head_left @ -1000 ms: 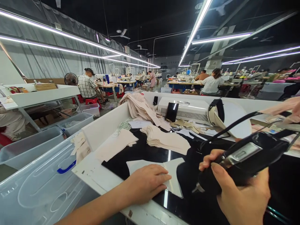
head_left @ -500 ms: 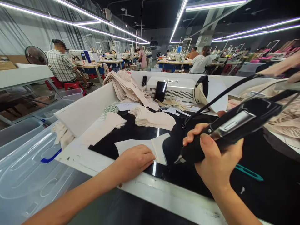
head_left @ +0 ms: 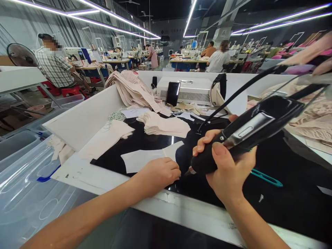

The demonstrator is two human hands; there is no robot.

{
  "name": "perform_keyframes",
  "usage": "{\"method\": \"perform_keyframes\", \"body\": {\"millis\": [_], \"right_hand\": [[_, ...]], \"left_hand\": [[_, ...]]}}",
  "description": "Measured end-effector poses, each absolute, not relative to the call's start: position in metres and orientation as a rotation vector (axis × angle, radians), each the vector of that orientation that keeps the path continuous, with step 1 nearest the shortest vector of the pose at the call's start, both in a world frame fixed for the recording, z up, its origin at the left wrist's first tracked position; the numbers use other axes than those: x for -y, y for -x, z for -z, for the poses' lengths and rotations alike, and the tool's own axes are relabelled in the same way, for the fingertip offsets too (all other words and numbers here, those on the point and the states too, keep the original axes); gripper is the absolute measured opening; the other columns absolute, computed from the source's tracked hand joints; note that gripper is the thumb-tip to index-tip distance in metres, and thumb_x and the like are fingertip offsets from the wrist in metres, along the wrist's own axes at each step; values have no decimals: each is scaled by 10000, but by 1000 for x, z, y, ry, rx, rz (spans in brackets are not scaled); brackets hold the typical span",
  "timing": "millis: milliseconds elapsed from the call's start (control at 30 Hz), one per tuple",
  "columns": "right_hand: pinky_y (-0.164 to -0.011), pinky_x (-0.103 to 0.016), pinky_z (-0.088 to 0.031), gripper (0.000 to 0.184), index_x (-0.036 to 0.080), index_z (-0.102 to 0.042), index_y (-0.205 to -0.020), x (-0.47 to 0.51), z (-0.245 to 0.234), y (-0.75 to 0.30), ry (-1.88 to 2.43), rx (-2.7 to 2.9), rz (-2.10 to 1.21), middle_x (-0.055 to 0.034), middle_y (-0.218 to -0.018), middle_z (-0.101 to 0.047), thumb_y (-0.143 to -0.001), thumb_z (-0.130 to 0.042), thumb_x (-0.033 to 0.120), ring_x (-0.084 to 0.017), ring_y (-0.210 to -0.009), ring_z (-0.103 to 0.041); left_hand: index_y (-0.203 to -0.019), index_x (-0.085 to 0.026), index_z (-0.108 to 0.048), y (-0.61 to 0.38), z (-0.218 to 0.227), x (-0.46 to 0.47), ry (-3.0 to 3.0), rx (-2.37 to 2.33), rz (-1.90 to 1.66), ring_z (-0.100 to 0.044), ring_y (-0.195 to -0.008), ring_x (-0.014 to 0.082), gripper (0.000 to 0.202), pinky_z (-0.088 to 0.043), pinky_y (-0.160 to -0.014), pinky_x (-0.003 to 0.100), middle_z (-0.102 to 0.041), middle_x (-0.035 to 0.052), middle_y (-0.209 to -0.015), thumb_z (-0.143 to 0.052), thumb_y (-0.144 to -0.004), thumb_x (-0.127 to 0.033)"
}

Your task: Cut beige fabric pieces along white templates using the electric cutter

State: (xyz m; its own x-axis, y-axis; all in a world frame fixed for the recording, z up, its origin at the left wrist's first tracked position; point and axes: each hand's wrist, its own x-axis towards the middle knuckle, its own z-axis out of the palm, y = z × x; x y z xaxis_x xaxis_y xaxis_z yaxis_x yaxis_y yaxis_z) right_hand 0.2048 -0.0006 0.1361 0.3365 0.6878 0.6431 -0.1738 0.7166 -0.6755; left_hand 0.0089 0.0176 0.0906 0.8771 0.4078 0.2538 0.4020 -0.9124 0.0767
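My right hand (head_left: 228,162) is wrapped around a corded black handheld power tool (head_left: 249,131) with a silver side plate. The tool's pointed metal tip (head_left: 190,170) angles down to the left, close to my left fingertips. On the black work surface (head_left: 155,141) lies a white fabric piece (head_left: 142,159) with a curved right side. My left hand (head_left: 160,174) rests over its lower right part, fingers curled and pressed together at the edge. Its fingertips partly hide what they pinch.
Stacked cream fabric pieces (head_left: 166,124) lie beyond, beside a phone (head_left: 173,93) leaning on a white vented machine (head_left: 186,88). A teal tool (head_left: 267,178) lies to the right. Clear plastic bins (head_left: 26,193) stand left of the table. Several people sit at sewing machines behind.
My left hand has slid right to the fabric's edge, and the fold there no longer shows. The power tool's tip has come close to my left fingertips. The view has shifted slightly.
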Motion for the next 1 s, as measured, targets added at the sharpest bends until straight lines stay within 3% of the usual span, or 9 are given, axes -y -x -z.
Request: {"method": "perform_keyframes", "body": {"millis": [133,567,833,1000], "right_hand": [[-596,-277,-654,425,294,-634,-1180,1,-136,-204,553,1090,-600,59,-960,-748,-989,-1001,395,-140,-671,-718],[-579,-284,-653,421,302,-659,-1218,4,-135,-198,565,1097,-621,58,-961,-747,-990,-988,430,-138,-651,-713],[-577,-296,-652,430,307,-654,-1211,3,-135,-197,572,1094,-619,60,-961,-738,-980,-990,443,-146,-648,-712],[-573,-284,-650,433,302,-651,-1215,5,-134,-195,540,1105,-638,58,-957,-744,-988,-992,442,-138,-638,-705]], "left_hand": [[-977,-171,-734,-12,-92,-14,-3043,-727,-358,-760,-950,217,203,-625,-857,335,-798,59,-1041,-662,-1143,-79],[-1068,-178,-797,-9,-100,-21,-2799,-741,-372,-813,-1064,223,129,-638,-980,331,-843,71,-1174,-711,-1165,-179],[-991,-174,-746,-11,-97,-17,-3012,-722,-303,-775,-978,219,203,-622,-853,313,-801,64,-1074,-665,-1101,-24],[-964,-176,-715,-11,-88,-17,-3029,-760,-329,-762,-954,218,214,-624,-882,330,-783,67,-1048,-644,-1114,-41]]}}
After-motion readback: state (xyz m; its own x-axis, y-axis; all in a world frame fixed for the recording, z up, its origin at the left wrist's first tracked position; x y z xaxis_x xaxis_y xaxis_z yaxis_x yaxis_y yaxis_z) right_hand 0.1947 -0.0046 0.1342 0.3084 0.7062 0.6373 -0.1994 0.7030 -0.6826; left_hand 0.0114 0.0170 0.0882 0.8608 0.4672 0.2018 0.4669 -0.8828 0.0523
